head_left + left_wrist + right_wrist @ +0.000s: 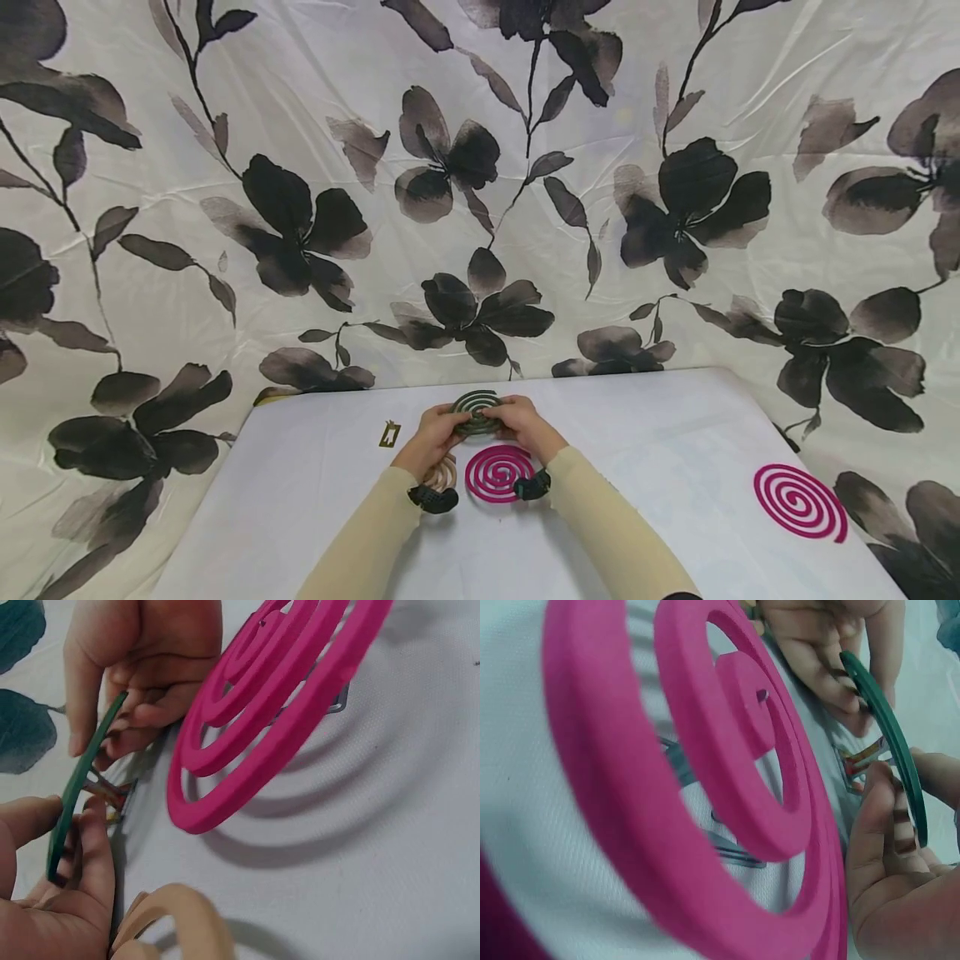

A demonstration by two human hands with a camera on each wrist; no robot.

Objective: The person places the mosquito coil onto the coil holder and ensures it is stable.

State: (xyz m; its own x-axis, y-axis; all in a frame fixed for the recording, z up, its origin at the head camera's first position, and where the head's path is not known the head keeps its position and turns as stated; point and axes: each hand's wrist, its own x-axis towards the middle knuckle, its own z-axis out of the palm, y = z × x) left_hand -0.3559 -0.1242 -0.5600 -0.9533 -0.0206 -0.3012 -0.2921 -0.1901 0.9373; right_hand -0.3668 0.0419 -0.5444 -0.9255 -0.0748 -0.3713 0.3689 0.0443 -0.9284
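Observation:
Both hands hold a green mosquito coil point(477, 427) near the far edge of the table. My left hand point(429, 437) grips its left side and my right hand point(528, 425) its right side, thumbs on top with fingers beneath. Edge-on in the left wrist view, the green coil point(73, 796) tilts between the two hands. Just behind it shows a small shiny metal stand point(861, 761). Under my right wrist lies a pink mosquito coil point(487, 475), raised on a metal stand point(739, 851). A tan coil point(447, 473) sits beneath my left wrist, partly hidden.
A flat gold-coloured metal stand point(389, 434) lies left of the hands. Another pink coil point(798, 502) rests near the table's right edge. The table has a white cover point(652, 450), and a floral cloth point(585, 250) hangs behind it.

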